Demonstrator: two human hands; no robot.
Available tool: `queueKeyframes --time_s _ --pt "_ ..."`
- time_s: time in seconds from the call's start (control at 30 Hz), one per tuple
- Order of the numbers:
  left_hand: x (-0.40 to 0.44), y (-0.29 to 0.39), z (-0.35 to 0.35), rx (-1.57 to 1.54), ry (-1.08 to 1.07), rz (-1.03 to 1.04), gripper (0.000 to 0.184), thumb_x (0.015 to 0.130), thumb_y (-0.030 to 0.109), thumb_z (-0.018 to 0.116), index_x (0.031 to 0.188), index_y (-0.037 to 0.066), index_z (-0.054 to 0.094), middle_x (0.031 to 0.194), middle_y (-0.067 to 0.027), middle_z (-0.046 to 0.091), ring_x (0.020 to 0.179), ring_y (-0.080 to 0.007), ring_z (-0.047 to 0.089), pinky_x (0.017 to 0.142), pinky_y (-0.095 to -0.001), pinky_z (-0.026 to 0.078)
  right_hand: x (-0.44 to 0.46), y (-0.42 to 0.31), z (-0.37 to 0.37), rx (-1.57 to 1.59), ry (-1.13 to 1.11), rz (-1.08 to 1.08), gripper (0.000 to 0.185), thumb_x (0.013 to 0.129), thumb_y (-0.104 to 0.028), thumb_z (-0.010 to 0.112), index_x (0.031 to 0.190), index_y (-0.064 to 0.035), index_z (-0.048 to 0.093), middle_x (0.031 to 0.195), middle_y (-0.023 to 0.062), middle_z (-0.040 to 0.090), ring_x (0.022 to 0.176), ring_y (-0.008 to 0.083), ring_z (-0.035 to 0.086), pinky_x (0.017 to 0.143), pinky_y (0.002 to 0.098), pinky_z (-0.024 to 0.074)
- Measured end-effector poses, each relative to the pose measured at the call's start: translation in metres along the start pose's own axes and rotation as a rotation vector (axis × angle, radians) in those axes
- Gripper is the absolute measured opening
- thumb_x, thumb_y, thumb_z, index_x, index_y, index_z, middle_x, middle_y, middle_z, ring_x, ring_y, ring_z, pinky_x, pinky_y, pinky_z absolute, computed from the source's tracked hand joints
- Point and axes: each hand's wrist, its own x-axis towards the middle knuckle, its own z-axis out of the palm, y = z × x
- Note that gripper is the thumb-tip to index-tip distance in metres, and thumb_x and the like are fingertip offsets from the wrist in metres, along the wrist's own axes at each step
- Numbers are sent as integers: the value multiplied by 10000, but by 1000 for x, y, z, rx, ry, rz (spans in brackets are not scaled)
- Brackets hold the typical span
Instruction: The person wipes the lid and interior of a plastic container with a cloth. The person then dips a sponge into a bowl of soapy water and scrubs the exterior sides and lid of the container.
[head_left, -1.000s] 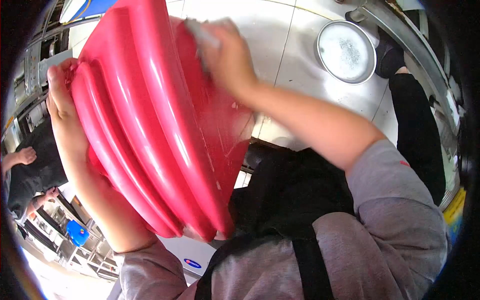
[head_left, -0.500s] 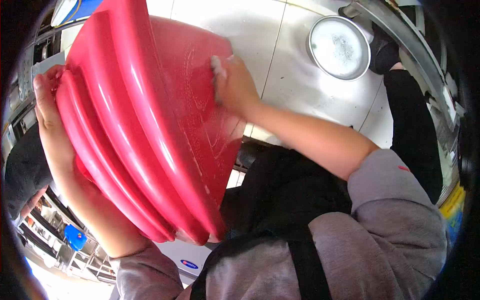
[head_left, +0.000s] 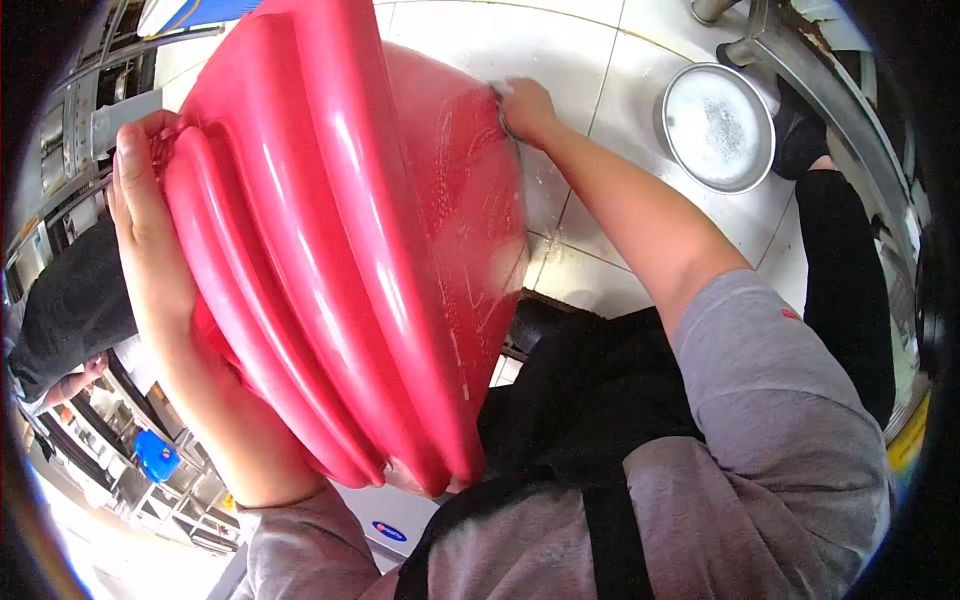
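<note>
A large red plastic tub-like piece with thick rounded ridges (head_left: 330,220) stands tilted in front of me; its exact kind is unclear. Its smooth side (head_left: 460,170) is wet with streaks of suds. My left hand (head_left: 145,195) is closed around the piece's left edge, and my forearm lies along the ridges. At the far right edge of the smooth side, my right hand (head_left: 526,108) presses a small dark grey scouring pad (head_left: 501,112), mostly hidden by the fingers, against the plastic.
A round metal bowl of foamy water (head_left: 718,128) stands on the white tiled floor (head_left: 620,130). Close by are a steel frame leg (head_left: 815,90) and a black-trousered leg (head_left: 845,280). Metal racks and a blue object (head_left: 156,456) are at the lower left.
My right hand has moved from the middle of the wet side out to its far edge. The whole view has shifted, so the red piece and bowl appear farther right.
</note>
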Motion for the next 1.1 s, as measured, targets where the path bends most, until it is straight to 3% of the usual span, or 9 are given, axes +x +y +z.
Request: queueKeyframes --time_s 0.13,0.37,0.43,0.5,0.6,0.7,0.73,0.9,1.1 --pt "3 -5 -3 61 2 43 574 1017 480 306 1063 -13 597 990 -92 609 925 -187 540 896 -303 407 -29 -94 -58 408 377 22 210 859 -55 477 943 -46 669 975 199 617 916 386 561 822 442 478" --pt "9 -8 -8 76 -57 31 512 1022 424 325 1063 -7 599 1035 -94 601 988 -188 533 956 -304 373 -219 -139 -79 768 303 -482 316 855 -44 469 1155 7 559 1113 194 569 1010 348 536 873 451 411" --pt "7 -9 -8 4 -66 -30 479 1015 404 357 1100 2 602 1093 -97 585 1041 -182 518 983 -301 356 -201 -100 -47 510 146 -399 316 852 -38 504 1146 37 590 1078 195 565 1039 388 541 945 495 395" --pt "10 -13 -8 -16 -40 -37 469 1013 396 367 1113 3 604 1108 -94 582 1053 -180 516 990 -301 352 -147 -68 -31 647 117 235 283 920 -165 440 1088 25 565 987 244 559 989 414 520 864 450 417" --pt "19 -25 -11 -82 -22 -35 446 1010 366 379 1150 3 598 1144 -84 577 1078 -179 514 1001 -307 350 -109 -69 -43 527 -37 243 243 926 -118 425 1072 23 558 943 262 548 1001 418 505 866 413 415" --pt "15 -21 -12 -155 -67 -90 433 1013 347 361 1174 7 576 1122 -88 576 1075 -185 516 1002 -308 347 -200 -124 -81 601 295 -233 331 865 -41 494 1186 20 546 1077 241 559 1032 401 543 892 466 431" --pt "14 -21 -13 -155 -65 -92 433 1013 347 361 1174 7 576 1122 -88 576 1075 -185 516 1002 -308 347 -226 -126 -88 657 129 -285 472 824 28 513 1296 11 491 1210 216 525 1133 387 507 979 457 399" --pt "17 -26 -16 -180 -104 -78 421 1018 345 343 1128 18 584 1091 -76 575 1056 -171 511 989 -305 347 -160 -126 -77 572 301 -212 423 843 18 511 1266 18 504 1154 227 535 1110 369 496 959 461 384" --pt "11 -13 -8 -111 -61 -79 421 1020 350 342 1124 23 587 1082 -70 577 1037 -166 515 978 -299 357 -241 -138 -99 727 74 -388 426 853 -23 523 1278 -13 504 1130 176 522 1030 388 511 919 476 408"
